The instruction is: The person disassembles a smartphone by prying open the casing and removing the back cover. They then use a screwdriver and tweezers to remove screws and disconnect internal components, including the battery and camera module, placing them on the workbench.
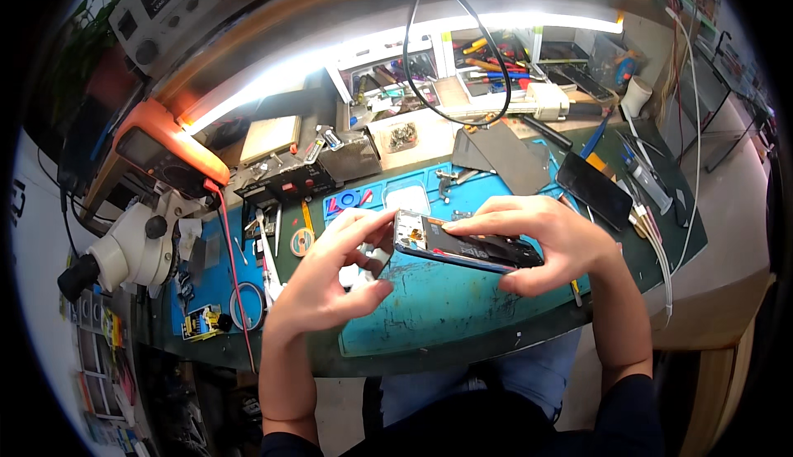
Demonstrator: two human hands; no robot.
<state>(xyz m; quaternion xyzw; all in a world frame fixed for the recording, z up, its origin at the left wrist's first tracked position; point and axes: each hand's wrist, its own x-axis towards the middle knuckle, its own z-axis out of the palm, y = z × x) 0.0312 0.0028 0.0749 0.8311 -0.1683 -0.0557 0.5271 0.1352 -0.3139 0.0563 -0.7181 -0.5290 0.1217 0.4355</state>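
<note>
An opened smartphone (471, 246) is held tilted above the mat, its dark battery and a pale section of inner parts at the left end exposed. My right hand (549, 238) grips its right end, thumb below and fingers lying across the top. Curled at the phone's left end is my left hand (334, 271), with the index fingertip against the corner. A small, thin dark piece (379, 263) shows between its fingers and thumb; its kind is unclear. Beneath both hands lies a worn teal work mat (446, 308).
An orange multimeter (169, 147) and white microscope part (124, 246) stand left. Behind are a black box-shaped device (289, 180), grey plates (504, 158) and tool bins (487, 56). A dark phone screen (593, 190) lies right, beside white cables (657, 246). A black cable loop (405, 48) hangs overhead.
</note>
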